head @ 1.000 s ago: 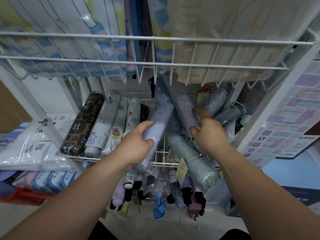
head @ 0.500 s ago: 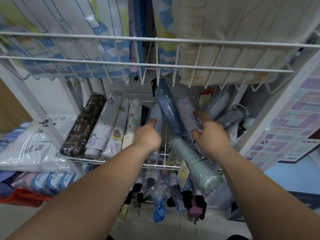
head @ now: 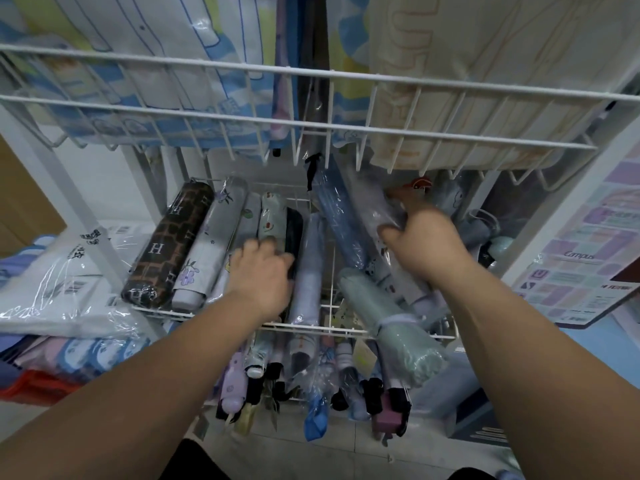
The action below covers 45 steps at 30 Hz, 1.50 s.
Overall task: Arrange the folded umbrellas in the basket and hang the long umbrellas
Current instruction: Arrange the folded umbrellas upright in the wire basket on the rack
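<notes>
Gripping a wrapped umbrella point(head: 365, 204), our right hand point(head: 422, 244) should lay it parallel. We cannot tell our left hand's point(head: 259, 275) grip.

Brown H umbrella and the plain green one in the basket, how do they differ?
The brown umbrella is dark check with white H letters; the green umbrella is plain pale green. The brown umbrella lies at the row's left end, the green umbrella right of middle. The brown umbrella sits inside the basket; the green umbrella juts over its front rim. Both are folded.
</notes>
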Available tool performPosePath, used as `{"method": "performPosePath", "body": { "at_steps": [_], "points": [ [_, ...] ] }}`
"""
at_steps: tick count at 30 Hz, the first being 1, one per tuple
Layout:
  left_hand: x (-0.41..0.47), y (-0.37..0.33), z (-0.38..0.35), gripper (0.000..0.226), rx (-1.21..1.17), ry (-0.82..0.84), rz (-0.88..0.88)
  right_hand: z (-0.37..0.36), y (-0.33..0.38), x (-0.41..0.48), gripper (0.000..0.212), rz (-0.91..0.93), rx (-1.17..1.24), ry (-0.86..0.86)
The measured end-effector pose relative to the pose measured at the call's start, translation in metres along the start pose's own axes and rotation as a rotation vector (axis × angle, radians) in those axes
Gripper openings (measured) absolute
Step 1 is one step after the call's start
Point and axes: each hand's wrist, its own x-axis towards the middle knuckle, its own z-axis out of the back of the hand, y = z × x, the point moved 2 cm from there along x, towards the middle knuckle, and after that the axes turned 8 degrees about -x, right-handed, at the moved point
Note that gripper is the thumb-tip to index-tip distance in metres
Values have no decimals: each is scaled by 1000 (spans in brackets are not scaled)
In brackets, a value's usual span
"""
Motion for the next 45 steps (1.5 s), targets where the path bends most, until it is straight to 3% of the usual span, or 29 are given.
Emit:
{"method": "performPosePath", "body": {
  "at_steps": [4, 6, 13, 20, 26, 33, 38, 45],
  "points": [
    [-9, 28, -2, 68, -45, 9, 30, 6, 45, 16, 56, 71, 77, 58],
    [-11, 33, -3, 73, -41, 2, -2, -14, 60, 17, 56, 22, 202, 120],
    [-17, 43, -6, 72, -113, 11, -92, -115, 65, 3, 56, -255, 415, 140],
    [-19, 52, -12, 73, -191, -8, -99, -144, 72, 16, 55, -338, 597, 41],
    [-17, 54, -17, 71, -251, -13, -90, -166, 66, 18, 63, -279, 444, 127],
    [-13, 53, -15, 71, -295, 18, -49, -172, 82, 27, 60, -339, 495, 17],
    [-12, 52, -15, 72, -301, 45, -40, -171, 89, 11, 53, -321, 274, 101],
    [-17, 47, -14, 70, -288, 72, -47, -170, 76, -13, 58, -177, 354, 196]
  ]
}}
